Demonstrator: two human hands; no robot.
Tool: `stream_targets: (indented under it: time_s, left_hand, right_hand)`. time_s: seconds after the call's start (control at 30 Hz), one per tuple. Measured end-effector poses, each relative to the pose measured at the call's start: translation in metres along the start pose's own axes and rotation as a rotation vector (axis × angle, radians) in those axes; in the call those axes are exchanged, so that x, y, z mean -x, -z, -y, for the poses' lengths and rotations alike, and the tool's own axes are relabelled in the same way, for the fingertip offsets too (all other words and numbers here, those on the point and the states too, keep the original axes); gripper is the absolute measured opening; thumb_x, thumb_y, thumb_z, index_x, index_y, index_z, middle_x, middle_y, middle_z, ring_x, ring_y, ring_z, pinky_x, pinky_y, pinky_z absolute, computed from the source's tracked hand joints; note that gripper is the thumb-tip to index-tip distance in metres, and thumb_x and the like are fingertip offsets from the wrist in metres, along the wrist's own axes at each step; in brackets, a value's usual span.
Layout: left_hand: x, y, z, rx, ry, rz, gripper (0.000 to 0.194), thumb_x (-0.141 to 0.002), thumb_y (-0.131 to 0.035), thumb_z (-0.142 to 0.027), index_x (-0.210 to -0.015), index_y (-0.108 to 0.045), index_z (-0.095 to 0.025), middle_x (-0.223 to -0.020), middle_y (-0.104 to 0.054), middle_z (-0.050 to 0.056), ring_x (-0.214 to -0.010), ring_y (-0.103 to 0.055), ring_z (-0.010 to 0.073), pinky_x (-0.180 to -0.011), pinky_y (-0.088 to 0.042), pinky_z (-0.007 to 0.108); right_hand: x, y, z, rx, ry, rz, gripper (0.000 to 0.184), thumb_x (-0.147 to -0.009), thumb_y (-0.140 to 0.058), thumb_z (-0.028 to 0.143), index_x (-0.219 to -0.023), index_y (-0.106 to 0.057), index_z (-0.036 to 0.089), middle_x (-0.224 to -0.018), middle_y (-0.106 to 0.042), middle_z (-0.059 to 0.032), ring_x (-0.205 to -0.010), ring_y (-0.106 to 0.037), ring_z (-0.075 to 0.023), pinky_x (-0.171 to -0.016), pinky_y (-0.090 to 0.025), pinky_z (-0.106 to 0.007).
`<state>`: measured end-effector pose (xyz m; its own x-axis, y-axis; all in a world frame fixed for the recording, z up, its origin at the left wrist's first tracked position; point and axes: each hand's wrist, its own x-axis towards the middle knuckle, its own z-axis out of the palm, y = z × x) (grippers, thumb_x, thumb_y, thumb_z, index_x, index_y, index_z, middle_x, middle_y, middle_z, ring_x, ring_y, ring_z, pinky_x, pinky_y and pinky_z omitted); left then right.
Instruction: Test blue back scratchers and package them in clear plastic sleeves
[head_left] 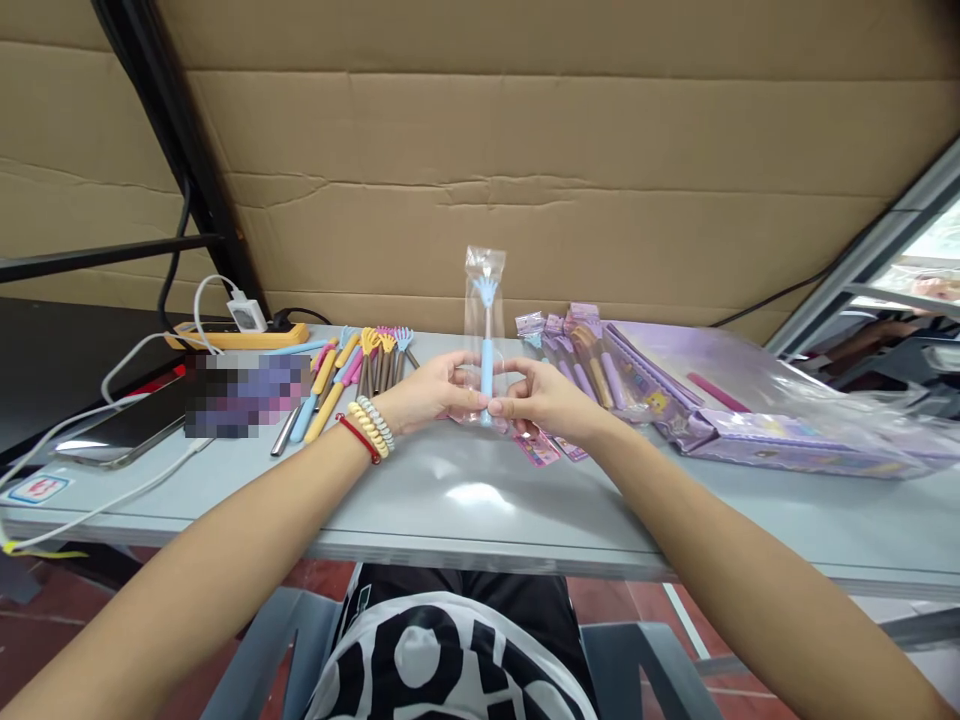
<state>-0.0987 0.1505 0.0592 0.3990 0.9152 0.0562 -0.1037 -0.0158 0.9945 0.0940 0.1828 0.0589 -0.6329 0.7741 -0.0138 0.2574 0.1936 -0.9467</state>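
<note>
A light blue back scratcher with a claw-shaped head stands upright inside a clear plastic sleeve (484, 310) above the grey table (465, 500). My left hand (429, 390) pinches the sleeve's lower end from the left. My right hand (546, 398) pinches the same end from the right, fingers closed on it. Small pink cards (537, 450) lie on the table just under my right hand.
Several loose coloured scratchers (352, 375) lie to the left, and bagged ones (577, 350) to the right. A purple box under clear plastic (750, 425) fills the right side. A phone (127, 428), white cables and a yellow power strip (240, 335) sit far left. A cardboard wall stands behind.
</note>
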Motion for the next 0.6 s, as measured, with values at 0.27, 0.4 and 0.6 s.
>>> stream_targets:
  time_s: [0.27, 0.4, 0.6]
  left_hand:
    - [0.0006, -0.0014, 0.0000, 0.036, 0.057, 0.097, 0.070, -0.071, -0.078, -0.024, -0.130, -0.043, -0.012, -0.084, -0.068, 0.009, -0.077, -0.068, 0.0199, -0.071, -0.054, 0.032]
    - [-0.0011, -0.0009, 0.0032, -0.001, 0.030, 0.093, 0.081, -0.066, -0.083, -0.026, -0.133, -0.040, -0.011, -0.076, -0.067, 0.006, -0.074, -0.068, 0.0208, -0.070, -0.056, 0.035]
    - [-0.0018, 0.0059, 0.0042, -0.037, -0.045, 0.149, 0.077, -0.065, -0.083, -0.028, -0.130, -0.044, -0.013, -0.080, -0.066, 0.006, -0.070, -0.065, 0.0171, -0.064, -0.053, 0.029]
  right_hand:
    - [-0.0027, 0.0002, -0.0002, -0.068, -0.040, -0.011, 0.084, -0.065, -0.080, 0.038, -0.131, -0.034, 0.015, -0.049, -0.052, 0.0051, -0.034, -0.044, -0.0126, -0.029, -0.032, -0.020]
    - [-0.0029, -0.0009, -0.0022, -0.067, -0.050, -0.003, 0.083, -0.066, -0.080, 0.039, -0.130, -0.034, 0.015, -0.049, -0.053, 0.0045, -0.035, -0.046, -0.0129, -0.028, -0.031, -0.019]
    - [-0.0044, -0.0005, -0.0022, -0.237, 0.033, 0.141, 0.078, -0.065, -0.078, 0.046, -0.125, -0.040, 0.015, -0.053, -0.055, 0.0034, -0.037, -0.047, -0.0120, -0.032, -0.034, -0.020]
